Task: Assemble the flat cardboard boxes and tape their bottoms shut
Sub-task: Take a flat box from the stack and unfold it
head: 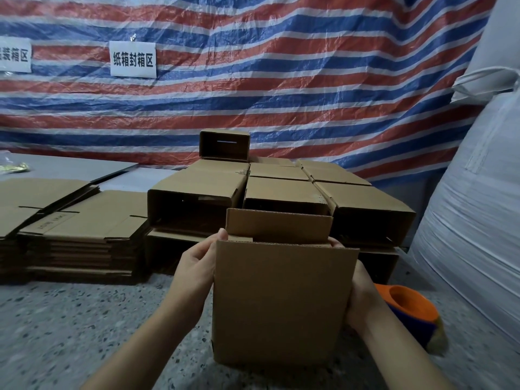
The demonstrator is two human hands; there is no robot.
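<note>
On the striped tarp [281,66] behind my work place hung a white sign [132,59] with the black characters 纸箱封箱区. A second sign [14,54] at the left edge was cut off, and I could read only 装箱区 on it. One flat box in the stack [81,235] at my left had faint printing on a flap, too blurred to read.

I held one box [281,302] upright over the speckled floor [70,333], between both hands. My left hand [197,266] gripped its left side, the thumb lying at the top corner and the fingers hidden behind the cardboard. My right hand [361,299] pressed the right side with the palm; its fingers went behind the box, and one fingertip showed at the upper right corner. The far flap of the box stood up, and a side flap lay folded inward.

Behind it lay the assembled boxes [281,192] in rows on their sides, with one small box [224,144] on top. A tape dispenser [408,308], orange and blue, lay on the floor just beside my right wrist. A white sack [478,192] stood at the right.
</note>
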